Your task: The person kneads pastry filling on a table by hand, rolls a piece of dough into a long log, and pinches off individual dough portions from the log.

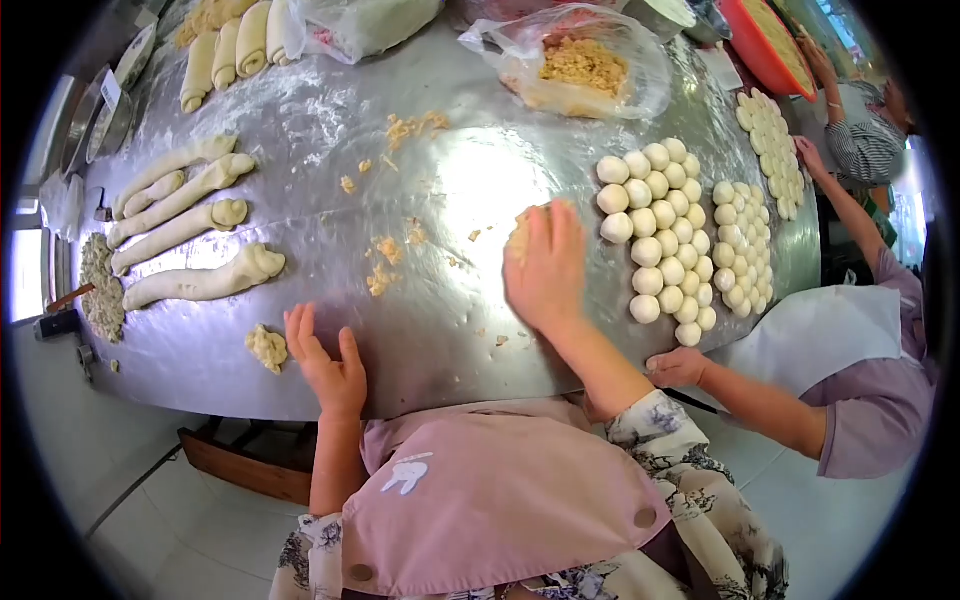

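Nearest, the wearer's pink apron (500, 500), white rabbit motif on its front, meets the near edge of the steel tabletop (430, 345). Left hand (330, 368): over the near edge, fingers spread, holding nothing; a rough dough lump (266, 348) lies on the steel just beside the fingertips, to the left. At the near edge to the right, a co-worker's hand (678, 367), close to the nearest dough balls (647, 280). Right hand (548, 262): further in, near mid-table, fingers bent down over a pale dough piece (517, 243) that shows at their left side; the hand covers most of it, so cannot tell whether it is gripped or only pressed. Yellowish crumbs (388, 250) scattered left of this hand. Far left of them, dough ropes (205, 284) lie roughly side by side, their left ends near a crumbly mound (102, 295). Right of the right hand, the dough balls sit packed in rows; beyond, a second group of balls (742, 245), then flattened dough discs (770, 150). Far side: dough rolls (226, 55) at left, open plastic bag (500, 60) holding yellow crumbly filling (588, 68) right of centre, red basin (745, 35) at far right.
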The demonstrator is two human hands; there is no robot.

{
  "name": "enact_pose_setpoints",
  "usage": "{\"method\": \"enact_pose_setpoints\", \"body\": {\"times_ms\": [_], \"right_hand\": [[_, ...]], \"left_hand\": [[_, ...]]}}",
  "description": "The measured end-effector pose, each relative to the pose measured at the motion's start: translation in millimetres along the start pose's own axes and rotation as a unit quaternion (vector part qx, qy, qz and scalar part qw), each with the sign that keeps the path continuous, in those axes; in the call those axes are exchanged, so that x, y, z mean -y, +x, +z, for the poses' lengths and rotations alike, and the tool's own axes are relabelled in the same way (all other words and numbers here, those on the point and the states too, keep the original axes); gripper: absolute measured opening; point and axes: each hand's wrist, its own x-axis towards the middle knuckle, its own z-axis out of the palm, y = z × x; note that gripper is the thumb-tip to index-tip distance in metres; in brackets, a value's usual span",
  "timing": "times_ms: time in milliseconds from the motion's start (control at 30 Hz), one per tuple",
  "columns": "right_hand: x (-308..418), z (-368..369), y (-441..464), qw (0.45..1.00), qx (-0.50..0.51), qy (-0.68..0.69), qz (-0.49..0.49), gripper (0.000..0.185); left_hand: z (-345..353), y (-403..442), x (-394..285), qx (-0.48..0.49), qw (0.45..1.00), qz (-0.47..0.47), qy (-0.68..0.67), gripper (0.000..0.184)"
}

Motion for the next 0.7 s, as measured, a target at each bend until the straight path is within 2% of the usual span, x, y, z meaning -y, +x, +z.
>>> {"method": "enact_pose_setpoints", "body": {"times_ms": [100, 267, 300, 433, 533, 600, 667, 700], "right_hand": [[-3, 21, 38, 0.998, -0.013, -0.033, 0.057, 0.061], [14, 65, 123, 0.996, 0.002, -0.004, 0.084, 0.061], [21, 76, 130, 0.996, -0.067, -0.059, 0.032, 0.057], [44, 77, 115, 0.993, -0.036, 0.058, -0.101, 0.054], [57, 41, 62, 0.974, -0.004, 0.135, -0.183, 0.051], [43, 32, 37, 0.973, 0.004, 0.137, -0.184, 0.047], [19, 26, 43, 0.984, 0.133, 0.105, -0.053, 0.042], [9, 29, 50, 0.992, 0.013, 0.095, -0.076, 0.038]], "left_hand": [[5, -1, 7, 0.002, 0.999, -0.008, 0.033, 0.052], [8, 3, 5, -0.008, 0.999, -0.021, 0.049, 0.049], [9, 3, 5, -0.011, 0.999, -0.018, 0.05, 0.048], [8, 1, 3, -0.018, 0.999, -0.01, 0.05, 0.041], [9, -1, 6, -0.012, 0.999, -0.029, 0.03, 0.038], [9, -3, 7, -0.012, 0.999, -0.033, 0.019, 0.038], [11, -1, 8, -0.007, 0.999, -0.046, 0.013, 0.037], [10, 1, 5, -0.002, 0.998, -0.056, 0.012, 0.037]]}}
